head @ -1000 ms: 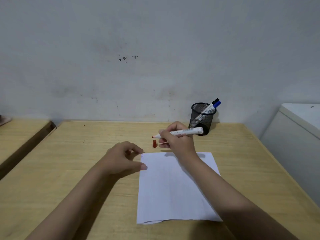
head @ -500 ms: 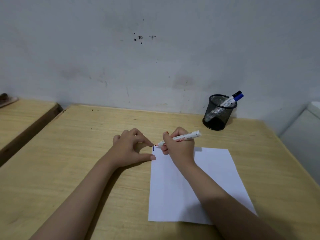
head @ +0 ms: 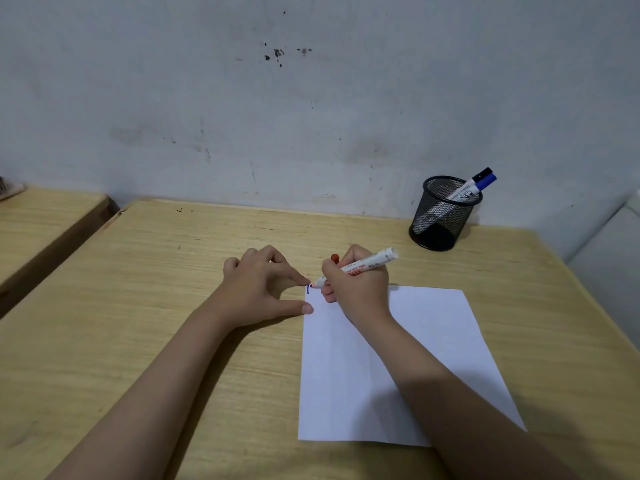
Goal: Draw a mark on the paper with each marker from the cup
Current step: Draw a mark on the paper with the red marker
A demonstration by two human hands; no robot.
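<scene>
A white sheet of paper (head: 415, 358) lies on the wooden table (head: 173, 306). My right hand (head: 360, 289) grips an uncapped red marker (head: 367, 265), tip down at the paper's top left corner, right beside a short blue mark (head: 308, 289). The red cap (head: 334, 258) peeks out behind that hand. My left hand (head: 263, 289) rests on the table, index finger and thumb pressing the paper's left edge. A black mesh cup (head: 443, 216) at the back right holds a blue-capped marker (head: 476, 185) and a black-capped one.
A second wooden table (head: 41, 223) stands to the left across a narrow gap. A white object (head: 609, 244) sits past the table's right edge. A stained wall runs close behind the table.
My right hand has lowered the red marker's tip from above the table down onto the paper's top left corner. My left hand has moved up to the paper's edge.
</scene>
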